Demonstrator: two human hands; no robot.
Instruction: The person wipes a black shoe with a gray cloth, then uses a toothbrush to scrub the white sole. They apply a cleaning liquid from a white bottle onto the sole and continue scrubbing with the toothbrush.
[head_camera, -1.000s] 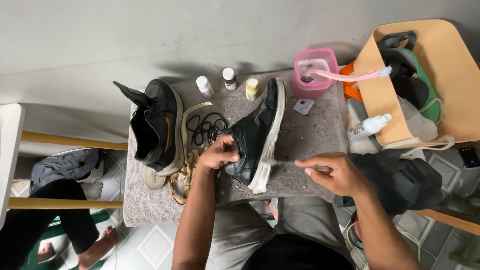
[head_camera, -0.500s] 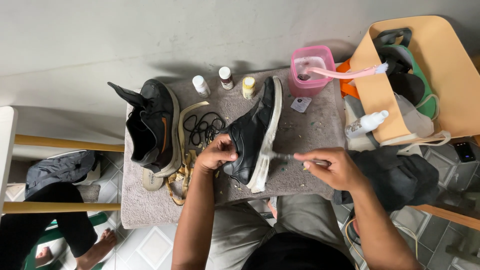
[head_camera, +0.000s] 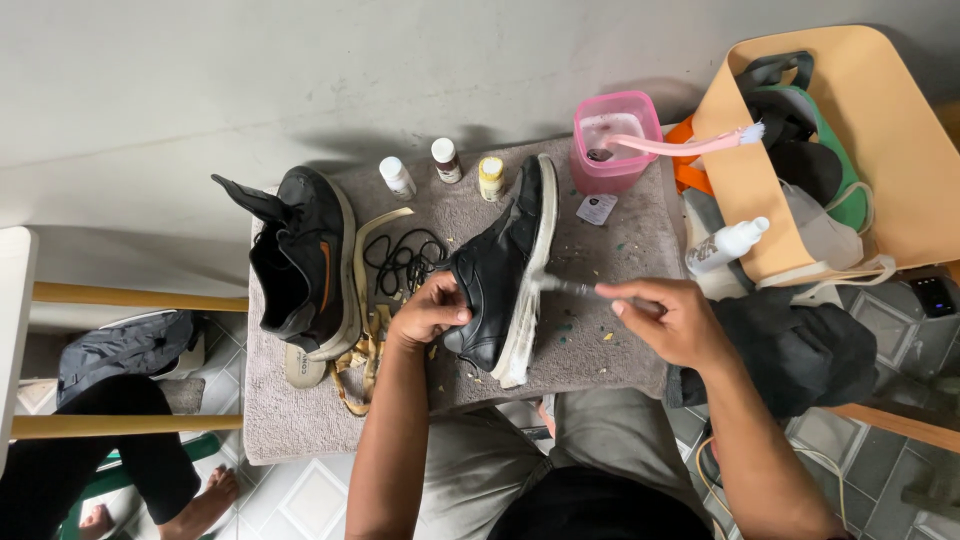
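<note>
Left hand (head_camera: 428, 312) grips the black shoe (head_camera: 497, 280) on its side at mid-tabletop (head_camera: 610, 340), steadying the white sole; right hand (head_camera: 672, 320) pinches a thin tool (head_camera: 570, 288) against it.

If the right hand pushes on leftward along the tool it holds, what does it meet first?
Probably the white sole edge of the black shoe: the right hand points its thin tool there, the tip seemingly already touching.

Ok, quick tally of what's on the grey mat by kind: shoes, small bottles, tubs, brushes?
Shoes: 2, one held by the left hand at, one lying at
Small bottles: 3
Pink tubs: 1
Brushes: 2, pink one, thin one in the right hand
Total: 8
</note>
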